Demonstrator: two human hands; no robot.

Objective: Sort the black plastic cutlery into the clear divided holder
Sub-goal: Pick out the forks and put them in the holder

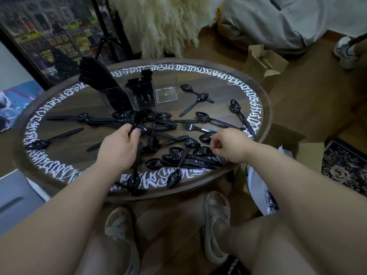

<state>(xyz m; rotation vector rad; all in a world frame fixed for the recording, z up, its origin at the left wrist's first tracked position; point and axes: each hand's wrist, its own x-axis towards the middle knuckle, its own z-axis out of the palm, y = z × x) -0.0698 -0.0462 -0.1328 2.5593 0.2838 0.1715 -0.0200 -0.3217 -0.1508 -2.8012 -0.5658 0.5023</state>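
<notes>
Head view looks down on your round wooden table [65, 108], ringed with white lettering and scattered with black plastic cutlery. Your left hand [119, 144] is closed around a bunch of black handles [137, 121], gripping them between thumb and fingers over the middle of the table; the bunch rises from your fist toward the far side. Your right hand [228, 144] hovers low over a cluster of spoons [178, 153] at the near right edge, fingers curled and pinching down toward them, though you cannot tell whether it actually grips one.

Your clear divided holder [137, 92] stands on the far side of the table. Its left compartment is packed with black pieces leaning left, the middle one holds forks standing upright, and the right compartment [166, 94] looks bare. Loose spoons [204, 117] lie spread to the right of the holder, a fork [190, 127] lies near the middle, and a single spoon [37, 144] rests well apart on the left rim.
</notes>
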